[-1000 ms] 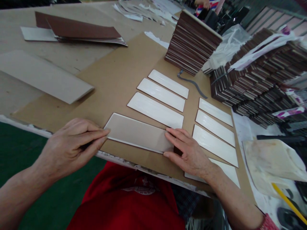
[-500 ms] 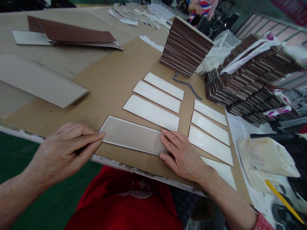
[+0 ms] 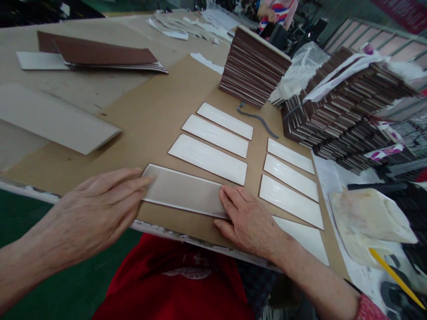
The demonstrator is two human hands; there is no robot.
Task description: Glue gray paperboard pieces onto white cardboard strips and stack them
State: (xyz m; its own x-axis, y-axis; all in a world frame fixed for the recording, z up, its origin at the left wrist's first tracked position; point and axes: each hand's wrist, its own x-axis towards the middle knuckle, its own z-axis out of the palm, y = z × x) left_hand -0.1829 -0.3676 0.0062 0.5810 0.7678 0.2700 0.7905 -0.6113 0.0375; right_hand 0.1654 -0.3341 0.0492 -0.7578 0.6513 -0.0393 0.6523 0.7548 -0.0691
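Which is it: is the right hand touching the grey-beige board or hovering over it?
Touching. The head view shows the right hand with its fingertips resting on the right end of the grey-beige board, no gap visible.

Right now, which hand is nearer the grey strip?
Right. The right hand touches the beige panel at the end nearer the grey strip; the left hand is at the farther end.

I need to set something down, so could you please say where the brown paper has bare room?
The brown paper is barest between the grey board and left column of white panels. A narrow gap separates that column from the right one. It is crowded around the left hand, right hand and grey-faced panel.
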